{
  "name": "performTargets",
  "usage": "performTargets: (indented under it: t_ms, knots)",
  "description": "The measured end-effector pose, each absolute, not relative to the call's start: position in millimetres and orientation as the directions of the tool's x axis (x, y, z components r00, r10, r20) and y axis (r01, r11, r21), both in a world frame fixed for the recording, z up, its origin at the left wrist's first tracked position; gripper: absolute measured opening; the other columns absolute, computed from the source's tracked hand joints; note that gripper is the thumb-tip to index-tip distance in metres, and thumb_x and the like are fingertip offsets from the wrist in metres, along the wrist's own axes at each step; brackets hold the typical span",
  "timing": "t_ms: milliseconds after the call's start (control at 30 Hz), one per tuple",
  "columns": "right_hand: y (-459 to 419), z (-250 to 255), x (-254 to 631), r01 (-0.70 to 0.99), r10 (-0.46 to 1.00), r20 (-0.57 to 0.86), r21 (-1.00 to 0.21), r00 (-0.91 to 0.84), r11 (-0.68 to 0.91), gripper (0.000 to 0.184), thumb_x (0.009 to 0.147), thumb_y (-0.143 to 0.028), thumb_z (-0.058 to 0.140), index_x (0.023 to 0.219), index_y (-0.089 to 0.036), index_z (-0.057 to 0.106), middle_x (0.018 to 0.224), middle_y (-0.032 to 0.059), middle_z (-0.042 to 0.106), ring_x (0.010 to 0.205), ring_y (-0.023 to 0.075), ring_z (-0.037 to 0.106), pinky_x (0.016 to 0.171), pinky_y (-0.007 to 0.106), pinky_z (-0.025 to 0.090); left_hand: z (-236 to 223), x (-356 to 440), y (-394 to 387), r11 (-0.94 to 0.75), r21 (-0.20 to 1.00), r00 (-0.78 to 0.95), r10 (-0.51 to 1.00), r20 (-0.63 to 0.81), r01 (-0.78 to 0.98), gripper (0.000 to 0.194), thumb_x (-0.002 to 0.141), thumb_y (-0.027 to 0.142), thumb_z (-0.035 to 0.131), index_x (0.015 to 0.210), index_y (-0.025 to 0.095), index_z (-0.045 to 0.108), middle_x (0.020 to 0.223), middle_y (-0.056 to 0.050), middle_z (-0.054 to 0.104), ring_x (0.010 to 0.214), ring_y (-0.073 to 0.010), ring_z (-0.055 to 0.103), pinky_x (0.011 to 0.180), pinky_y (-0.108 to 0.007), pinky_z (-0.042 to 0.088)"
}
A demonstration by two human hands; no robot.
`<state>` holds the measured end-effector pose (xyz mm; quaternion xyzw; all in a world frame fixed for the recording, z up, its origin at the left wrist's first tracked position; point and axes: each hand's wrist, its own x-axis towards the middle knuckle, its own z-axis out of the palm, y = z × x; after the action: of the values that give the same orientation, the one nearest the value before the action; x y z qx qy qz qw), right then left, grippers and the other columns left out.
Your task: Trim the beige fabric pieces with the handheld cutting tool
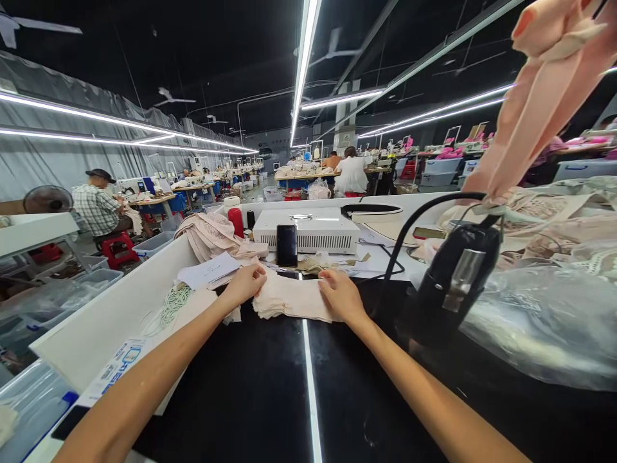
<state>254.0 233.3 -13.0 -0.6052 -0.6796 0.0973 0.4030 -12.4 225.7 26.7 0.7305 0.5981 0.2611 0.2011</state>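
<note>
A stack of pale pink fabric pieces lies on the glossy black tabletop, its layered edges facing me. At its right end, my right hand is closed on the stack, the fingers curled over the far edge. My left hand is at the upper left corner, its fingers bent and pressed together against the fabric; what they pinch is partly hidden. Just left of that hand sits a white paper slip with handwriting, on more pink cloth.
Behind the stack stand a black phone and a white vented box. A black device with a bent tube and a plastic bag occupy the right. Green cord lies left. Pink straps hang upper right. Co-workers sit farther off.
</note>
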Motion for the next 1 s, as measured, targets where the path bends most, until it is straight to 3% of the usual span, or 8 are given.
performTargets:
  t_ms: [167, 333, 567, 1000]
  knots:
    - [222, -8, 259, 0.756, 0.884, 0.466, -0.586, 0.018, 0.293, 0.030, 0.099, -0.036, 0.067, 0.123, -0.018, 0.066, 0.130, 0.0097, 0.067, 0.115, 0.0253, 0.067, 0.100, 0.049, 0.057, 39, -31, 221, -0.194, 0.568, 0.137, 0.980, 0.141, 0.800, 0.033, 0.103, 0.037, 0.066, 0.128, 0.016, 0.063, 0.125, -0.010, 0.066, 0.105, -0.0237, 0.069, 0.089, -0.044, 0.061]
    - [197, -5, 250, 0.662, 0.875, 0.482, -0.642, -0.044, 0.387, 0.018, 0.093, -0.024, 0.063, 0.107, -0.020, 0.073, 0.114, 0.0082, 0.075, 0.115, 0.0281, 0.068, 0.104, 0.050, 0.054, 57, -88, 211, -0.089, 0.467, 0.055, 0.995, 0.086, 0.880, 0.034, 0.102, 0.038, 0.066, 0.129, 0.016, 0.063, 0.127, -0.010, 0.065, 0.108, -0.0251, 0.068, 0.091, -0.045, 0.060]
    - [153, -3, 232, 0.501, 0.871, 0.471, -0.725, -0.139, 0.472, 0.026, 0.087, -0.040, 0.055, 0.091, -0.025, 0.075, 0.102, 0.0070, 0.078, 0.088, 0.0251, 0.074, 0.080, 0.039, 0.061, 45, -150, 180, 0.108, 0.291, -0.096, 0.994, -0.055, 0.951, 0.035, 0.102, 0.037, 0.067, 0.130, 0.017, 0.063, 0.130, -0.010, 0.064, 0.110, -0.0258, 0.067, 0.093, -0.046, 0.059]
    - [116, 5, 214, 0.456, 0.881, 0.409, -0.753, -0.238, 0.473, 0.022, 0.086, -0.038, 0.055, 0.088, -0.027, 0.074, 0.097, 0.0050, 0.077, 0.077, 0.0220, 0.069, 0.071, 0.035, 0.057, 10, -139, 166, 0.100, 0.390, -0.126, 0.991, 0.044, 0.915, 0.034, 0.102, 0.037, 0.066, 0.129, 0.016, 0.063, 0.129, -0.010, 0.065, 0.109, -0.0251, 0.068, 0.093, -0.046, 0.059]
